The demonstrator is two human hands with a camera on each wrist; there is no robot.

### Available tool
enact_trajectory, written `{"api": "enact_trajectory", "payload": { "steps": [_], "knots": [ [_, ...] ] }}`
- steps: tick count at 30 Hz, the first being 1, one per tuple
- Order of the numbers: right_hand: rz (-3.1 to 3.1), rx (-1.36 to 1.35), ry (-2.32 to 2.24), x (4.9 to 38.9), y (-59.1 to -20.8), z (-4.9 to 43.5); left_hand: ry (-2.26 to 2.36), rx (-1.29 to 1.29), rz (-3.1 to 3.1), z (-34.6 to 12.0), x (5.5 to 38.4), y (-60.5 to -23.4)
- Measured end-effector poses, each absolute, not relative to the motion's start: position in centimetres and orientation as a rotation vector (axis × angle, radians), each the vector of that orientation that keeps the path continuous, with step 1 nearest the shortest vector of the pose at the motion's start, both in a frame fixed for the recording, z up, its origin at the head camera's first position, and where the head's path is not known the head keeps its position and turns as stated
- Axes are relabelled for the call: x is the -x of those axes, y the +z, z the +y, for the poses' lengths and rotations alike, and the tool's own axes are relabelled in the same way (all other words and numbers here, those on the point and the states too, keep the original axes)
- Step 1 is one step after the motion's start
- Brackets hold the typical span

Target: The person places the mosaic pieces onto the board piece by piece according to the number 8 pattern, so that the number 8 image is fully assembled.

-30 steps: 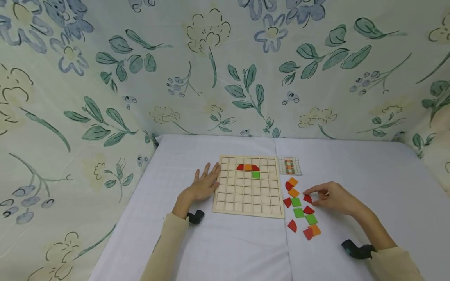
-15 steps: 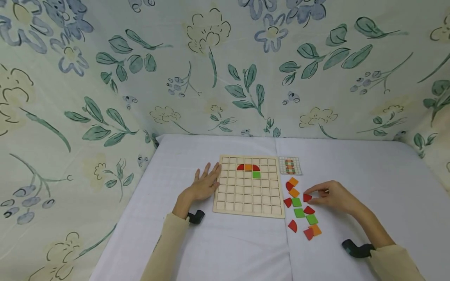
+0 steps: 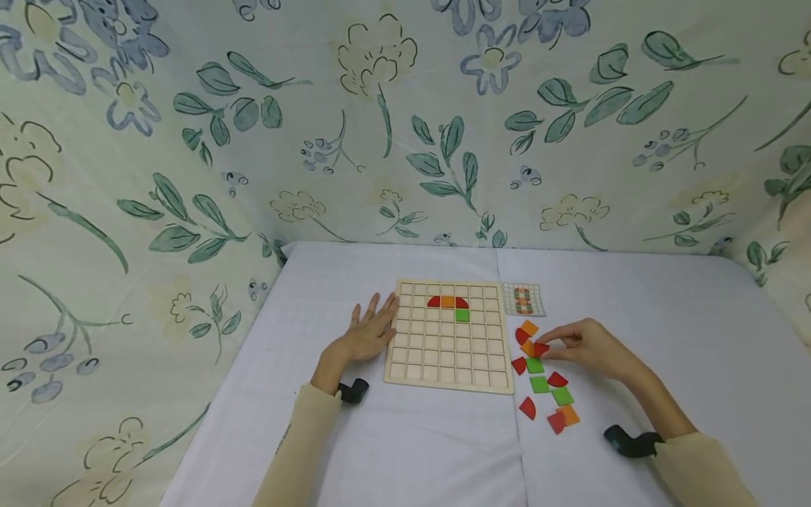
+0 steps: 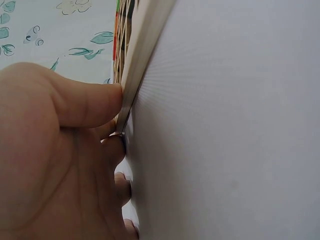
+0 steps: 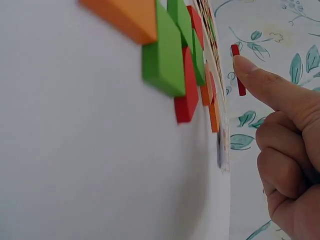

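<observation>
Two hands, well apart: your right hand (image 3: 589, 345) pinches a red quarter-round piece (image 3: 540, 350) between thumb and finger, raised off the surface (image 3: 380, 451) over the loose pieces (image 3: 539, 384); held seemingly by its edges, probably to keep it level. Your left hand (image 3: 369, 336), fingers extended, touches the left edge of the grid board (image 3: 423, 352), likely to stop it sliding. Four pieces sit in the board: two red, one orange, one green. Loose ones lie right of it, presumably for right-hand reach; pattern card (image 3: 523, 299) beyond them, beside the board, probably for viewing.
</observation>
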State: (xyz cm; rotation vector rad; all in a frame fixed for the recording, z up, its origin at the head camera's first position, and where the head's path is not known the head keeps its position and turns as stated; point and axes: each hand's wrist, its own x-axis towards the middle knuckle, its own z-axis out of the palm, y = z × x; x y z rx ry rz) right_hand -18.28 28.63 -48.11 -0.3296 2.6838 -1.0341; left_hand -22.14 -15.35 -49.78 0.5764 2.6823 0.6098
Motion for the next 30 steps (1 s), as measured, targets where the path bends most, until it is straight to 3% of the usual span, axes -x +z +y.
{"api": "enact_trajectory", "payload": {
  "steps": [30],
  "knots": [
    [2.484, 0.626, -1.122, 24.8, -48.6, 19.0, 0.601, -0.586, 2.668, -15.5, 22.4, -49.8]
  ]
}}
